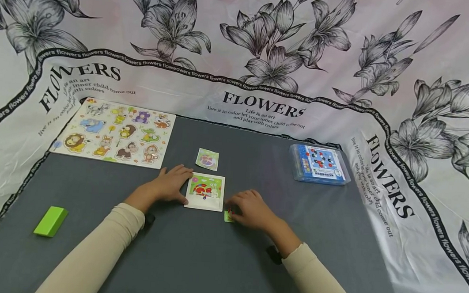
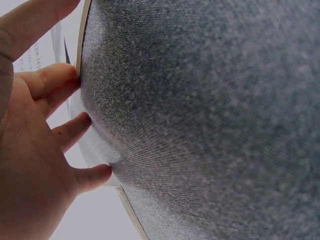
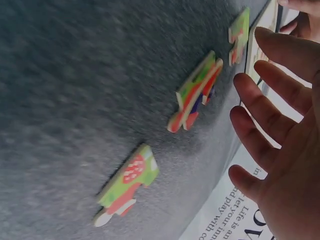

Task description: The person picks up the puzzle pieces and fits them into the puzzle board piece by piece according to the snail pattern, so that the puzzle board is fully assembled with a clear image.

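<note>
A small square puzzle frame [image 1: 205, 192] with a colourful picture lies on the grey mat [image 1: 196, 259]. My left hand [image 1: 172, 184] lies flat at its left edge; in the left wrist view its fingers [image 2: 60, 82] touch the frame's thin rim [image 2: 84, 35]. To the frame's right my right hand [image 1: 250, 209] hovers over loose green and red puzzle pieces, one [image 1: 228, 216] showing by its fingers. Three loose pieces [image 3: 127, 182] [image 3: 196, 92] [image 3: 239, 35] show in the right wrist view, with the spread fingers [image 3: 260, 135] just above them, holding nothing.
A large animal puzzle board [image 1: 116, 131] lies at the mat's back left. A small picture card [image 1: 207, 159] sits just behind the frame. A blue clear-lidded box [image 1: 319, 164] stands at the right, a green block [image 1: 50, 221] at the front left. Flower-printed cloth [image 1: 263, 55] surrounds the mat.
</note>
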Demonstrator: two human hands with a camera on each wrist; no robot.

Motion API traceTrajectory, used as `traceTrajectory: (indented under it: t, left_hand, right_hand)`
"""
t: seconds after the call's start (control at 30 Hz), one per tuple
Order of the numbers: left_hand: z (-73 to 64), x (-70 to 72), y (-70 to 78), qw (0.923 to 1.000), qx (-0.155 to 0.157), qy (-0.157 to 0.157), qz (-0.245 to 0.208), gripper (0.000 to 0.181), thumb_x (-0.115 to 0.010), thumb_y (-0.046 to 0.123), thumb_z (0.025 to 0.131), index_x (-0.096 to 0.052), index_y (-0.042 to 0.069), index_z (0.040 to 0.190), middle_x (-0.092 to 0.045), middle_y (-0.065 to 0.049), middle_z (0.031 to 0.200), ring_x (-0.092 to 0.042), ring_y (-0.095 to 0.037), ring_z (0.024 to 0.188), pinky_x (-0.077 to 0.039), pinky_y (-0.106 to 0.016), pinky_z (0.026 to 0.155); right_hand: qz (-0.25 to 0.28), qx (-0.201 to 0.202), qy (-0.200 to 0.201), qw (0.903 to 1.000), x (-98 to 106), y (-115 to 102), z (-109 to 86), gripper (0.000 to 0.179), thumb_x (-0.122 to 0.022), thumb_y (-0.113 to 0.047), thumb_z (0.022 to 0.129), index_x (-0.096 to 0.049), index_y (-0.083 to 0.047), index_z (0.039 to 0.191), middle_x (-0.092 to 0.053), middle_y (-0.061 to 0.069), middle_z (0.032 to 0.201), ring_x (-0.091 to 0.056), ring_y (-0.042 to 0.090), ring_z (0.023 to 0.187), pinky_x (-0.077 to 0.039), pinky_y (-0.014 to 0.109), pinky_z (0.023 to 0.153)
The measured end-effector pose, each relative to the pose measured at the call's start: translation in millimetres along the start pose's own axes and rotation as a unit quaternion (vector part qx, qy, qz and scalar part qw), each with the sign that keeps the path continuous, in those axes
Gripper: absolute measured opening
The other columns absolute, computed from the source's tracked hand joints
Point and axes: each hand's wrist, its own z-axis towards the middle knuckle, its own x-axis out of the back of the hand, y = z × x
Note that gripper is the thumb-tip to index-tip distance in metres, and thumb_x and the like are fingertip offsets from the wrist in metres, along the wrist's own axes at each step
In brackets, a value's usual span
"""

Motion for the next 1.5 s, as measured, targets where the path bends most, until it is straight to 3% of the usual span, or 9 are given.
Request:
traceTrajectory:
  t: [0.3, 0.63, 0.87, 1.0, 1.27, 1.5]
  left_hand:
    - [-2.3, 1.5, -4.6, 1.0, 0.008, 0.0, 0.003, 0.089, -0.082, 0.036, 0.076, -0.039, 0.004, 0.148, -0.03, -0.015, 0.156, -0.016, -0.039, 0.147, -0.011, -0.073, 0.109]
    - [-4.3, 3.9, -6.1, 0.9999, 0.01, -0.001, 0.003, 0.088, -0.082, 0.036, 0.076, -0.04, 0.005, 0.147, -0.031, -0.015, 0.156, -0.015, -0.039, 0.147, -0.011, -0.073, 0.108]
    - [-3.7, 4.9, -4.1, 1.0, 0.005, 0.0, 0.004, 0.085, -0.082, 0.035, 0.076, -0.042, 0.005, 0.146, -0.031, -0.014, 0.156, -0.015, -0.039, 0.147, -0.01, -0.073, 0.108]
    - [-2.0, 3.1, -0.5, 1.0, -0.003, 0.002, 0.002, 0.085, -0.082, 0.035, 0.077, -0.042, 0.004, 0.145, -0.031, -0.013, 0.156, -0.015, -0.039, 0.147, -0.011, -0.073, 0.109]
    - [-3.4, -4.4, 0.1, 1.0, -0.002, 0.006, 0.004, 0.083, -0.082, 0.035, 0.076, -0.045, 0.005, 0.143, -0.034, -0.013, 0.155, -0.019, -0.039, 0.146, -0.014, -0.073, 0.108]
    - [-2.0, -2.5, -1.9, 0.9999, -0.001, 0.012, 0.002, 0.082, -0.082, 0.035, 0.076, -0.045, 0.007, 0.144, -0.034, -0.011, 0.155, -0.018, -0.037, 0.147, -0.013, -0.072, 0.109]
  right_hand:
    - [0.001, 0.004, -0.003, 1.0, -3, -4, -4.7, 0.035, -0.076, -0.027, 0.084, -0.069, -0.019, 0.117, -0.067, -0.001, 0.114, -0.057, 0.023, 0.111, -0.034, 0.052, 0.105]
    - [-0.001, 0.023, 0.02, 0.9995, -13, -2, -4.2, 0.029, -0.077, -0.024, 0.083, -0.07, -0.021, 0.111, -0.066, -0.005, 0.103, -0.058, 0.018, 0.101, -0.036, 0.052, 0.103]
    - [0.001, 0.023, 0.041, 0.9989, -8, -5, -0.6, 0.028, -0.077, -0.021, 0.084, -0.071, -0.02, 0.111, -0.068, -0.004, 0.102, -0.058, 0.02, 0.102, -0.035, 0.056, 0.104]
    - [-0.005, 0.025, 0.053, 0.9983, -4, -12, 10.0, 0.026, -0.076, -0.022, 0.084, -0.071, -0.019, 0.109, -0.068, -0.004, 0.101, -0.058, 0.02, 0.103, -0.035, 0.054, 0.105]
    - [-0.07, 0.05, 0.081, 0.993, -15, -42, 45.4, 0.02, -0.074, -0.028, 0.086, -0.073, -0.02, 0.105, -0.069, -0.003, 0.106, -0.058, 0.02, 0.107, -0.037, 0.052, 0.105]
    - [-0.109, 0.05, 0.081, 0.9894, -21, -57, 61.8, 0.019, -0.07, -0.03, 0.089, -0.074, -0.023, 0.106, -0.068, -0.005, 0.11, -0.058, 0.019, 0.109, -0.036, 0.053, 0.107]
